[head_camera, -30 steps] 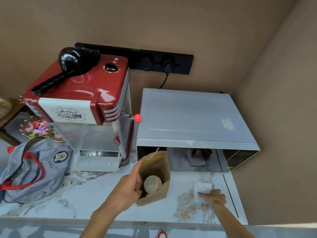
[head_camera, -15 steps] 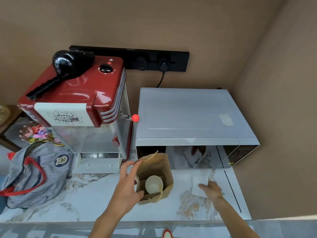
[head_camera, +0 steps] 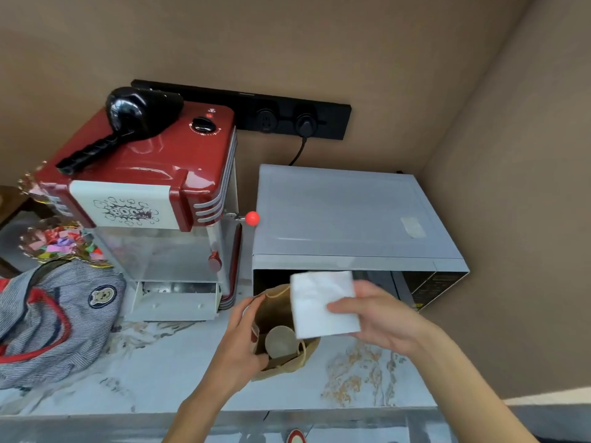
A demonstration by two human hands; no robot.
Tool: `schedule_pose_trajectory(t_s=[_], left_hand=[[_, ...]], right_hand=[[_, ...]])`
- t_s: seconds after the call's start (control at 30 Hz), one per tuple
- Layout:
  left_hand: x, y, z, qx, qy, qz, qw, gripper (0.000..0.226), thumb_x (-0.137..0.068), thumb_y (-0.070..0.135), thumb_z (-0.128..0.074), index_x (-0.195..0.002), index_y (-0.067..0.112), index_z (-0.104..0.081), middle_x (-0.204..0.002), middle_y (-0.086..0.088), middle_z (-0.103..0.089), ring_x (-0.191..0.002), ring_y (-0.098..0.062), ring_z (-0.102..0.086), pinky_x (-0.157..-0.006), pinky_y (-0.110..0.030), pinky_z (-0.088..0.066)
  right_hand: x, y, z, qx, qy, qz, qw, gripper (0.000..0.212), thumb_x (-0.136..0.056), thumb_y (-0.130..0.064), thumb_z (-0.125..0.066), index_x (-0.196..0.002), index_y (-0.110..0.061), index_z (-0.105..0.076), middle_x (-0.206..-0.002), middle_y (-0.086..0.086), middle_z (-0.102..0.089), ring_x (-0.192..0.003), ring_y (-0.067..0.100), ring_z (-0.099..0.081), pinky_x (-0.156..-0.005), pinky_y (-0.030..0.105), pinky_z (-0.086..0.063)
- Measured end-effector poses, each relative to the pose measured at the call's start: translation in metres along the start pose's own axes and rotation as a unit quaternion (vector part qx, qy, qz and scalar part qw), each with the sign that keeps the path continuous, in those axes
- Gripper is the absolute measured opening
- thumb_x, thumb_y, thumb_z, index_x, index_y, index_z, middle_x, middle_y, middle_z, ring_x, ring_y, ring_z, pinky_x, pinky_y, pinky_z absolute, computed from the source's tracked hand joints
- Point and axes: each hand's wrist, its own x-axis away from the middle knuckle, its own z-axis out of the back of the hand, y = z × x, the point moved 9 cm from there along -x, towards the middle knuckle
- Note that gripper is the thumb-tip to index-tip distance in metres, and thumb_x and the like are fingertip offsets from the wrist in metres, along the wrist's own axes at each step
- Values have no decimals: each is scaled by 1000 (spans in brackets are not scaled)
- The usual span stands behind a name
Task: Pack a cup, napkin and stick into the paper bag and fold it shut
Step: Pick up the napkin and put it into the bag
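Observation:
A brown paper bag (head_camera: 277, 306) stands open on the marble counter in front of the microwave. A pale cup (head_camera: 280, 341) sits inside it, mouth up. My left hand (head_camera: 239, 346) grips the bag's left rim and holds it open. My right hand (head_camera: 379, 316) holds a white folded napkin (head_camera: 323, 303) just above the bag's right side, thumb on top. I cannot make out a stick in this view.
A silver microwave (head_camera: 345, 219) stands behind the bag, against the corner wall. A red popcorn machine (head_camera: 150, 187) with a black hair dryer (head_camera: 128, 123) on top stands to its left. A striped cloth bag (head_camera: 57, 314) lies at the left. The counter's front edge (head_camera: 224, 414) is near.
My right hand picked the napkin up from the counter at the right and carried it left and up, over the bag. My left hand kept hold of the bag's rim.

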Motion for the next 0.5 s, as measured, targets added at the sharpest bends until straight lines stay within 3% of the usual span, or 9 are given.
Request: schedule_pose_trajectory(t_s=[0.1, 0.2, 0.27, 0.33, 0.37, 0.43, 0.47, 0.5], left_hand=[[1, 1, -1, 27, -11, -10, 1000, 102, -64, -10, -72, -136, 48, -29, -134, 24, -26, -103, 5, -49, -73, -3, -45], [2, -1, -3, 30, -24, -7, 999, 102, -64, -9, -71, -141, 42, -27, -133, 31, -23, -104, 16, -45, -72, -3, -45], [2, -3, -4, 29, -26, -5, 999, 102, -65, -9, -70, -141, 42, -26, -135, 28, -22, -106, 6, -47, -70, -7, -47], [3, -3, -5, 23, -25, -6, 999, 102, -66, -8, -70, -143, 41, -25, -140, 25, -20, -103, -7, -48, -66, -10, -48], [3, -4, -6, 19, -24, -7, 1000, 101, -67, -8, -70, -144, 40, -25, -142, 25, -19, -102, -9, -47, -64, -10, -48], [4, -5, -6, 11, -22, -5, 1000, 102, -69, -7, -69, -147, 39, -23, -146, 25, -16, -103, -9, -48, -64, -13, -49], [4, -6, -7, 10, -24, -3, 1000, 104, -68, -8, -68, -148, 40, -22, -147, 26, -15, -108, -8, -48, -65, -14, -50], [4, -6, -7, 12, -25, -2, 1000, 105, -68, -9, -67, -148, 41, -21, -148, 26, -14, -112, -8, -47, -67, -13, -51]], right_hand=[[-23, 3, -35, 250, 16, -43, 967, 23, -93, -2, -48, -97, -18, -64, -98, 1, -68, -94, 16, -65, -81, 25, -55], [-54, 15, -51, 519, 47, -61, 851, 21, -94, -16, -43, -75, -21, -51, -76, -3, -52, -70, 11, -53, -56, 19, -42], [-73, 37, -55, 574, 38, -105, 811, 24, -98, -25, -42, -83, -14, -56, -83, 5, -59, -73, 16, -56, -58, 25, -48], [-89, 50, -55, 561, 52, -138, 815, 29, -100, -23, -42, -110, -3, -60, -106, 16, -64, -94, 27, -64, -75, 35, -59], [-95, 52, -52, 547, 58, -146, 822, 30, -99, -18, -41, -117, -1, -59, -108, 20, -63, -98, 31, -64, -79, 37, -58], [-110, 69, -61, 543, 57, -158, 823, 30, -95, -8, -44, -120, 4, -57, -107, 25, -61, -93, 34, -63, -77, 39, -56], [-117, 86, -71, 563, 67, -178, 805, 34, -90, -4, -50, -120, 11, -54, -111, 31, -58, -91, 35, -62, -78, 40, -55], [-115, 91, -69, 569, 144, -197, 785, 44, -82, -3, -56, -118, 20, -47, -113, 39, -53, -92, 39, -58, -83, 42, -55]])
